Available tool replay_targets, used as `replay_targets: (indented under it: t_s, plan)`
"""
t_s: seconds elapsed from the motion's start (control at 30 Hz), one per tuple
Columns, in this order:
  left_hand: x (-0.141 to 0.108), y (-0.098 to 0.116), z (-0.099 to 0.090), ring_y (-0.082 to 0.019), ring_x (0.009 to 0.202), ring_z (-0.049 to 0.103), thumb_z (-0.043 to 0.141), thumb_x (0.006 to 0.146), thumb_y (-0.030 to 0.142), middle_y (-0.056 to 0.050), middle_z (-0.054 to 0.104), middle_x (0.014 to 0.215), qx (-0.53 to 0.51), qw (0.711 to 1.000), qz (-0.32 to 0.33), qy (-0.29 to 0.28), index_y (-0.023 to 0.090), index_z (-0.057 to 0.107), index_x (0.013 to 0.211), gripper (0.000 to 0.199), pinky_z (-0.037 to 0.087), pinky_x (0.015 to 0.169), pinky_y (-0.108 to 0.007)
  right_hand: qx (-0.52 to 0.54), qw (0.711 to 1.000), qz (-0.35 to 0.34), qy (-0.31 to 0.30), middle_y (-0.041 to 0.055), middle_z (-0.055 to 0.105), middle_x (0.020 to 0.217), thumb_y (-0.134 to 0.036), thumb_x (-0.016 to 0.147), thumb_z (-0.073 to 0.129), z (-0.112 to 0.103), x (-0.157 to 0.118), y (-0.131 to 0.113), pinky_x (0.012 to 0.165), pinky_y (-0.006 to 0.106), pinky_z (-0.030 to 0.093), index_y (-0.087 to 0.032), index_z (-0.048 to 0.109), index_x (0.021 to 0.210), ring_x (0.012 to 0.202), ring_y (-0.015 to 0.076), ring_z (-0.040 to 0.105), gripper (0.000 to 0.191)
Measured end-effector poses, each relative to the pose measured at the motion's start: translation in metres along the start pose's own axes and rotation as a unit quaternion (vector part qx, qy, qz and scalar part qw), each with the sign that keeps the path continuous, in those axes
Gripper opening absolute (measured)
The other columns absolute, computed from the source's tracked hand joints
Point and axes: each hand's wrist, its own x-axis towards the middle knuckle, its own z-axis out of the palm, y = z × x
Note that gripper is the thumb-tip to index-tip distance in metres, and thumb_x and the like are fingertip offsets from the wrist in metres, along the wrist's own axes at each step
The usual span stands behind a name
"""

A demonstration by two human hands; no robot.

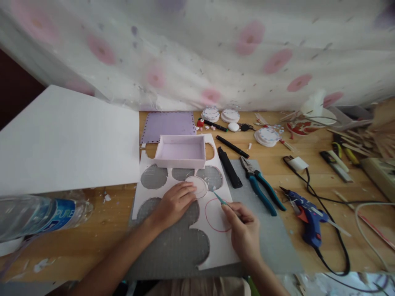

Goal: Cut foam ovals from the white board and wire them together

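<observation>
My left hand (177, 201) has its fingers together on the left edge of a round white disc (201, 187), holding it over a cut-out in the white foam board sheet (206, 242). In my right hand (245, 226), a slim teal-handled tool (219, 198) is pinched like a pen, its pale tip close to the right of the disc. The tip is too small to tell its kind. Several round holes pierce the sheet, and a pink circle (212, 224) is drawn on it beside my right hand. A grey cutting mat (166, 255) lies underneath.
A pale lilac open box (182, 150) stands on the sheet's far end. Pliers (261, 185), a black cutter (228, 166) and a marker (233, 146) lie to the right, then a blue glue gun (311, 224) with its cord. A water bottle (40, 216) and white board (77, 148) are left.
</observation>
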Motion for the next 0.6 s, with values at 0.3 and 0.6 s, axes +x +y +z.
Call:
replay_targets:
  t_s: [0.3, 0.6]
  plan:
    - [-0.009, 0.014, -0.022, -0.021, 0.101, 0.066, 0.056, 0.092, 0.018, -0.007, 0.072, 0.107, -0.017, 0.997, -0.057, 0.046, 0.021, 0.066, 0.111, 0.022, 0.055, 0.088, -0.04, -0.101, 0.986, -0.128, 0.036, 0.0028, 0.072, 0.063, -0.033, 0.076, 0.073, -0.001, -0.021, -0.016, 0.048, 0.025, 0.047, -0.02, 0.073, 0.071, 0.054, 0.0174, 0.064, 0.014]
    - [-0.001, 0.096, -0.012, -0.017, 0.07, 0.065, 0.055, 0.091, 0.038, -0.003, 0.07, 0.071, -0.344, 0.86, -0.368, 0.086, 0.019, 0.068, 0.071, 0.03, 0.053, 0.065, -0.026, -0.339, 0.778, -0.529, -0.029, -0.0022, 0.062, 0.053, -0.006, 0.084, 0.063, 0.017, -0.038, -0.018, 0.047, 0.029, 0.032, -0.015, 0.063, 0.114, 0.044, 0.0118, 0.052, 0.032]
